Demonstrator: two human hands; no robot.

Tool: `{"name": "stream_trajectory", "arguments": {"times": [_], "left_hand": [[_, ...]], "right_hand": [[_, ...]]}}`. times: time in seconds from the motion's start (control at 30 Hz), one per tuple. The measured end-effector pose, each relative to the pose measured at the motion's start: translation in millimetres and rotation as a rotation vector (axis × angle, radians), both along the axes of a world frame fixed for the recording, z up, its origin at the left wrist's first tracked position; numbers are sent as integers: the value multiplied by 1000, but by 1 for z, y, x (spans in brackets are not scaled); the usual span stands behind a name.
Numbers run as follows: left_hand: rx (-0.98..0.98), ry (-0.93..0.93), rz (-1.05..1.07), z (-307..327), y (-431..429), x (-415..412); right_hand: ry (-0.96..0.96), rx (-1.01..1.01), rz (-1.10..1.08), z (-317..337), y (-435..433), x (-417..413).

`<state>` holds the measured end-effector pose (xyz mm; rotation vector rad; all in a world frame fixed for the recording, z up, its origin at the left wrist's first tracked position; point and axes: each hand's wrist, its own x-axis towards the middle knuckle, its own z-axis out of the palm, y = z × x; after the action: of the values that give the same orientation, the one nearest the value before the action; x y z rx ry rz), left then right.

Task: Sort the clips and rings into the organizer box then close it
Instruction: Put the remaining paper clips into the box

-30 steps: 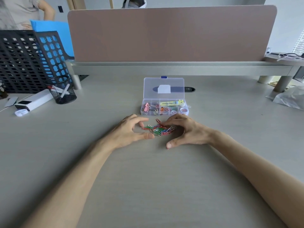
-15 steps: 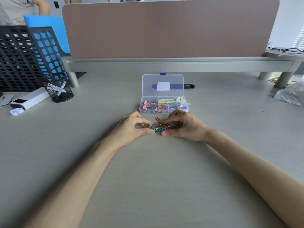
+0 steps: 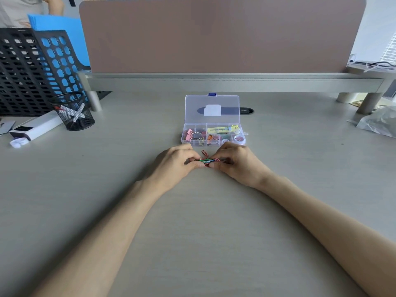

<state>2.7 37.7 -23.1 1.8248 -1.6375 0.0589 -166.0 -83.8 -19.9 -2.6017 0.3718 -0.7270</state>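
A clear plastic organizer box (image 3: 183,136) stands open on the desk, its lid (image 3: 212,109) tilted back. Its compartments hold pink and orange binder clips, a yellow tool and a pale ring. Just in front of it, my left hand (image 3: 174,165) and my right hand (image 3: 237,163) pinch a bunch of coloured paper clips (image 3: 209,161) between their fingertips, squeezed from both sides. One red paper clip (image 3: 204,153) lies loose on the desk between the bunch and the box.
A black mesh pen cup (image 3: 72,113) and a white device (image 3: 35,127) sit at the left, beside a black file rack (image 3: 23,69). A beige divider (image 3: 220,35) on a grey rail stands behind the box. A plastic bag (image 3: 379,123) lies at the far right.
Both hands have drawn together, gathering the spread paper clips into one tight bunch held between the fingertips. One red clip has stayed behind on the desk.
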Motion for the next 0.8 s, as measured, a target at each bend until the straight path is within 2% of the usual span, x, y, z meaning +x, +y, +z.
{"name": "stream_trajectory", "arguments": {"times": [0.17,0.47,0.8], "left_hand": [[-2,-117,-30,2,0,0],[-56,-140,-15,1,-2,2],[-153,-110,21,1,-17,9]], "right_hand": [[-2,-72,-63,-2,-3,1],[-3,-129,-123,-1,-3,0],[-224,-124,-177,1,-11,0]]}}
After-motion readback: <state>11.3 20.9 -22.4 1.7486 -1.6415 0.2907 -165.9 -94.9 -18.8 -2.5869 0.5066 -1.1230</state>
